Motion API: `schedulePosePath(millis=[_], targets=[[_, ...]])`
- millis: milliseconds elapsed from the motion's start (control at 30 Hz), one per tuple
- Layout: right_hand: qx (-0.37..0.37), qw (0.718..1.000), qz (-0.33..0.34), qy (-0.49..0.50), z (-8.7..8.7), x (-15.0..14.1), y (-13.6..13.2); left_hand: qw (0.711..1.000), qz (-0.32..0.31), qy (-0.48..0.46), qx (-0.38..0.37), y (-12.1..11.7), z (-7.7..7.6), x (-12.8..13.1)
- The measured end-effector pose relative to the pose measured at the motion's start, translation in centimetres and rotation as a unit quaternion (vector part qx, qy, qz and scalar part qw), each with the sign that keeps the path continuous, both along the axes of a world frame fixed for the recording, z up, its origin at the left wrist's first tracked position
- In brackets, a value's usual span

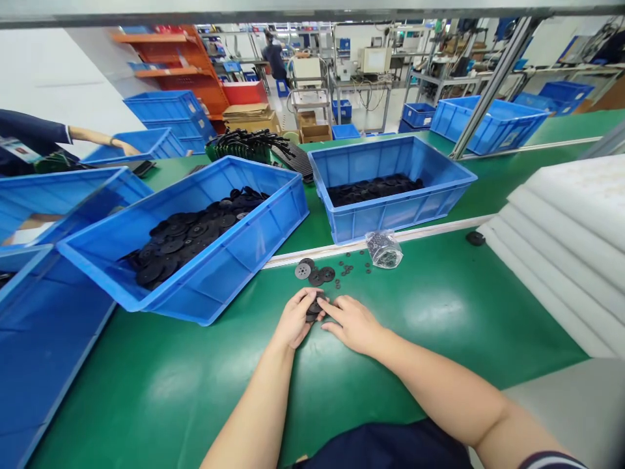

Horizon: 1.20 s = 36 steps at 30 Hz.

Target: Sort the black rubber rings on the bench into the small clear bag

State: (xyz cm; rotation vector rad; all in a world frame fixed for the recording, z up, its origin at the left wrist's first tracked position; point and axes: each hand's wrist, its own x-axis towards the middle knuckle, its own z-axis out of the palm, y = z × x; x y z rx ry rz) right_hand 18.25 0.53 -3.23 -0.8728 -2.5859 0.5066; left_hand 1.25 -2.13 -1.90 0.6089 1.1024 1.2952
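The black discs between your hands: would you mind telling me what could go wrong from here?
The black discs pinched between the left hand and right hand could slip and roll across the green bench. The small black rings scattered beside the clear bag might get knocked and mixed in with the larger discs lying nearby.

Bright even light, soft glare on green bench mat (439,332), curved edge distortion
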Motion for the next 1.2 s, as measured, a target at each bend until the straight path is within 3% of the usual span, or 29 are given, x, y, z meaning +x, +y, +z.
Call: schedulePosePath(millis=[167,400,500,700,967,1200], targets=[[0.023,0.999,-0.013,-0.018,0.1,-0.3,-0.2,1.000,0.003,0.010,-0.011,0.0,0.1,0.2],[0.033,0.991,-0.021,0.128,-0.4,0.0,0.0,0.997,-0.053,0.056,0.014,-0.5,-0.2,0.7],[0.000,0.987,-0.032,0.155,-0.2,0.2,0.2,0.994,-0.085,0.070,0.014,-0.7,-0.4,0.9],[-0.104,0.982,-0.060,0.146,0.1,0.3,0.6,0.991,-0.085,0.103,0.007,-0.7,-0.5,1.2],[-0.100,0.974,-0.049,0.198,-0.2,0.4,0.6,0.992,-0.079,0.095,0.012,-0.7,-0.4,1.1],[-0.228,0.919,-0.103,0.307,-0.8,0.0,0.4,0.988,-0.101,0.111,0.025,-0.9,-0.3,0.9]])
